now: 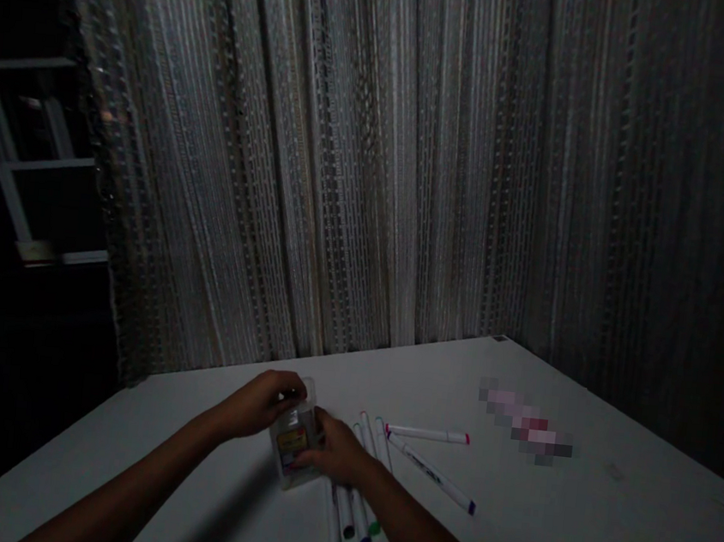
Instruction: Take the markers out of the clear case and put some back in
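Observation:
A clear plastic case (pixel 293 445) with a coloured label stands slightly tilted on the white table. My right hand (pixel 341 450) is wrapped around its right side, thumb across the front. At its top edge, my left hand (pixel 266 403) has its fingers curled against the rim; whether they pinch the lid or something inside is hard to see in the dim light. Several white markers (pixel 335 523) with blue, green and dark ends lie beside and partly under my right hand and forearm. Farther right lie a pink-ended marker (pixel 428 434) and a purple-ended marker (pixel 434 475).
A blurred-out pinkish item (pixel 527 422) lies on the right part of the white table (pixel 569 517). Behind the table's far edge hangs a striped string curtain (pixel 361 159). A window (pixel 56 161) shows at the left in the dark.

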A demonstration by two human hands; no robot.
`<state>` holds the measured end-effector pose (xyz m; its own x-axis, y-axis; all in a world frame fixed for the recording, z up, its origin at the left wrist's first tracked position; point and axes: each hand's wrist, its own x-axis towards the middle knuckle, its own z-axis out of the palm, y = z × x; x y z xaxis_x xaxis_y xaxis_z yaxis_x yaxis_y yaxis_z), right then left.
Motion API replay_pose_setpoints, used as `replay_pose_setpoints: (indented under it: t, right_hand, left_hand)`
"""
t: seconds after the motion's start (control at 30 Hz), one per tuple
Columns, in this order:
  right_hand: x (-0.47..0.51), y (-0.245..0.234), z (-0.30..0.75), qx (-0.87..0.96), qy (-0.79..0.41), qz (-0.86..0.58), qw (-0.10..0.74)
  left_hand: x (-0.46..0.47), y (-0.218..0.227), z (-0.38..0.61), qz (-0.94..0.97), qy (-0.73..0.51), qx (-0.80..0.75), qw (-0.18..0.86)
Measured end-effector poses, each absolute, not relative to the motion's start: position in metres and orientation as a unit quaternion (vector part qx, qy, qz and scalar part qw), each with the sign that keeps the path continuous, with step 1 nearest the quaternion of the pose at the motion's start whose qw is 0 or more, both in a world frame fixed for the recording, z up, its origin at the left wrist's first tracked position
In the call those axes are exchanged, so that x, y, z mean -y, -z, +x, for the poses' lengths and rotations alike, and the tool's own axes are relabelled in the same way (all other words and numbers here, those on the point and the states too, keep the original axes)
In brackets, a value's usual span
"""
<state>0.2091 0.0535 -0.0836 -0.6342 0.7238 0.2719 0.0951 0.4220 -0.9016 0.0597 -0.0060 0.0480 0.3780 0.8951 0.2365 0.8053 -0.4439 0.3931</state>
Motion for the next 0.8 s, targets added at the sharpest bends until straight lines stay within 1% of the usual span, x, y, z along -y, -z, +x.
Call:
replay_pose_setpoints:
  t: [0.2,0.4,0.57,0.8]
  right_hand:
    - [-0.054,0.080,0.210,0.783,-0.469,-0.251,0.323]
    - [-0.049,0.073,0.211,0.782,-0.469,-0.250,0.326]
    - [-0.047,0.071,0.212,0.773,-0.486,-0.235,0.333]
    - [-0.050,0.075,0.212,0.787,-0.465,-0.235,0.332]
  left_hand:
    - [0.009,-0.049,0.055,0.809,-0.234,-0.530,0.098]
    - [0.013,-0.062,0.046,0.803,-0.258,-0.530,0.082]
    - [0.019,-0.081,0.038,0.800,-0.315,-0.511,0.017]
    - [0.034,-0.099,0.037,0.797,-0.377,-0.466,-0.067]
